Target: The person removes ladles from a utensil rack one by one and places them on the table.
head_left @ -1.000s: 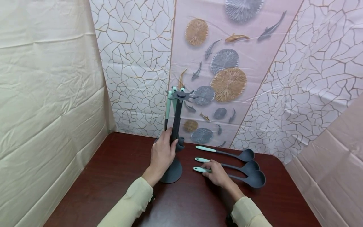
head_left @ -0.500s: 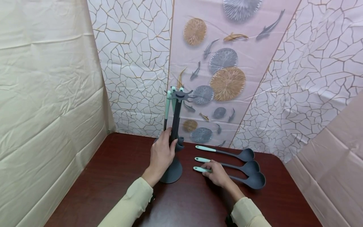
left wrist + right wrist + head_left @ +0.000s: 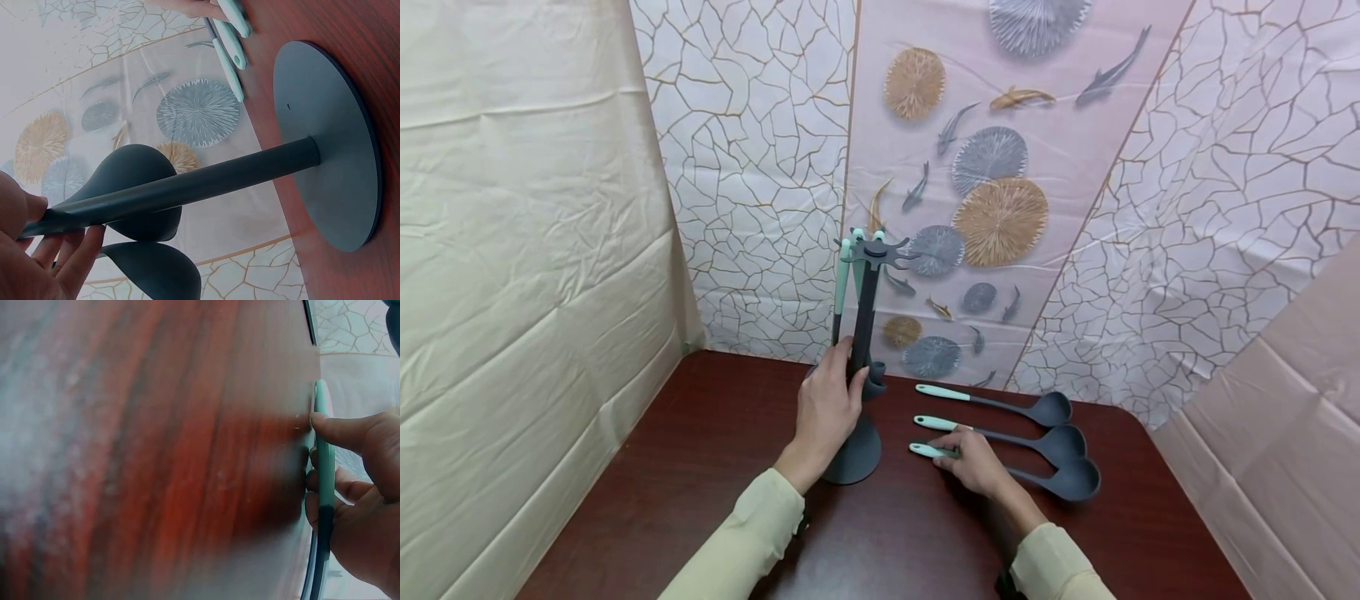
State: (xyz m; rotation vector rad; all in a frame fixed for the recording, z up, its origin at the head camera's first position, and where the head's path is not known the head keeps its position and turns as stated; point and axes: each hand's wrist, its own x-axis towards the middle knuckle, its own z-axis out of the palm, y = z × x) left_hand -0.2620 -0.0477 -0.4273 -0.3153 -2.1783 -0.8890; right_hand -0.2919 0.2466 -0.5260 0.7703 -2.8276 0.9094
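Note:
My left hand [image 3: 825, 408] grips the pole [image 3: 867, 312] of a dark grey utensil stand, which stands upright on its round base [image 3: 856, 454]. Mint-handled utensils [image 3: 842, 279] hang from the hooked top [image 3: 877, 252]; in the left wrist view, two dark utensil heads [image 3: 134, 187] show beside the pole. My right hand [image 3: 976, 462] pinches the mint handle [image 3: 325, 456] of the nearest ladle [image 3: 1077, 479], thumb on one side and fingers on the other. That ladle lies low along the tabletop, its dark bowl to the right. The palm hides part of its shaft.
Beyond the nearest ladle lie a middle ladle [image 3: 1063, 444] and a far ladle [image 3: 1051, 408], both with handles to the left. The dark red wooden table [image 3: 700, 500] ends at a patterned cloth backdrop [image 3: 760, 208]. Plain cloth [image 3: 542, 292] hangs on the left.
The nearest ladle's handle has shifted very slightly left in my right hand's fingers. My left hand and the stand hold their place; the head view drifts a little.

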